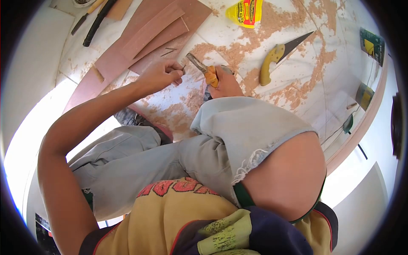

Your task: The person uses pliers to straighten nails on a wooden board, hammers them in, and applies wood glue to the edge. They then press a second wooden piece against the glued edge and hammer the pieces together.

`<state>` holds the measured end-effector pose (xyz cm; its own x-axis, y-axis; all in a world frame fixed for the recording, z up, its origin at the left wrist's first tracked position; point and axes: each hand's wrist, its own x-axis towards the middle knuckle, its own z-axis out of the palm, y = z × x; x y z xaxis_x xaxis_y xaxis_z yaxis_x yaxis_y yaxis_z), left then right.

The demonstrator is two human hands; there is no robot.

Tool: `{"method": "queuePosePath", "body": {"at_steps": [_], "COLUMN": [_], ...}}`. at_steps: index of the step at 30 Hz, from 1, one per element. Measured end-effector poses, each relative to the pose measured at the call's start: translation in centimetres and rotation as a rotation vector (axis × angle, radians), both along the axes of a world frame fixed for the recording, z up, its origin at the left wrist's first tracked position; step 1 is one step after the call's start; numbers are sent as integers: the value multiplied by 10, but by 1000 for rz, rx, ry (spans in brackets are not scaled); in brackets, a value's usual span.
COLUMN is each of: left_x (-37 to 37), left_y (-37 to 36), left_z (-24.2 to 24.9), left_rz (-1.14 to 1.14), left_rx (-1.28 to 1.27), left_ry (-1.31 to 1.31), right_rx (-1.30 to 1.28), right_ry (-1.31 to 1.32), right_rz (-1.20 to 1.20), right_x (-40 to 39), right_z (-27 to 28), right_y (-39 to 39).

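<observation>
My left hand (pixel 163 77) is closed in a pinch on a small dark nail (pixel 183 67), its tip showing past the fingers. Close to its right, my right hand (pixel 228 84) is wrapped round a metal tool with an orange middle (pixel 211 76). The tool's worn metal end (pixel 195 62) points toward the left hand; its other end is partly covered by the fingers. Two thin dark nails (pixel 169 52) lie above the left hand by the reddish-brown wood strips (pixel 153 36). My raised knee hides the right forearm.
A saw with a yellow handle (pixel 272 63) lies to the right on the sawdust-strewn floor (pixel 306 80). Above it sits a yellow plastic packet (pixel 245 13). At upper left are a black-handled tool (pixel 100 21) and a wooden-handled tool (pixel 87 17). Green-and-yellow pieces (pixel 372 46) line the right edge.
</observation>
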<state>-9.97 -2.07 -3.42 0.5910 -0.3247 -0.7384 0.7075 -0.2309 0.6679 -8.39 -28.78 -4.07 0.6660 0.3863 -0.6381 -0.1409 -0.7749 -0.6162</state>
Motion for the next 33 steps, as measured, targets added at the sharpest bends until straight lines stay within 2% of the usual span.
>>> {"method": "queuePosePath", "body": {"at_steps": [3,4,7,8,10,13,16,19,24,25,27,30,33], "left_x": [28,44,100,117,148,180,189,178,178,180,179,174,173], "left_y": [12,10,10,13,14,6,-25,-54,-70,-66,-64,-65,-75], "left_z": [3,10,15,10,-1,1,-18,-44,-40,-50,-53,-49,-47], "left_rz": [-59,13,-169,-233,-366,-683,-573,-680,-689,-692,-708,-752,-751], "left_rx": [284,322,486,572,733,982,857,918,967,894,840,866,864], "left_ry": [-397,-524,-1008,-1103,-1280,-965,-1149,-1275,-1254,-1272,-1225,-1231,-1200], "right_rx": [-120,-133,-170,-91,-172,-243,-264,-233,-219,-204,-172,129,291], "right_ry": [-98,-151,-245,-372,-461,-474,-459,-448,-470,-480,-432,-373,-495], "right_rz": [-154,-134,-167,-139,-76,-20,-5,-25,-43,-33,-39,-206,-204], "right_x": [8,16,37,41,52,63,67,62,58,59,60,53,82], "right_z": [-4,-3,-10,-24,-27,-24,-25,-31,-42,-44,-28,9,67], "right_y": [-13,-22,-45,-58,-65,-65,-63,-65,-71,-72,-69,-69,-56]}}
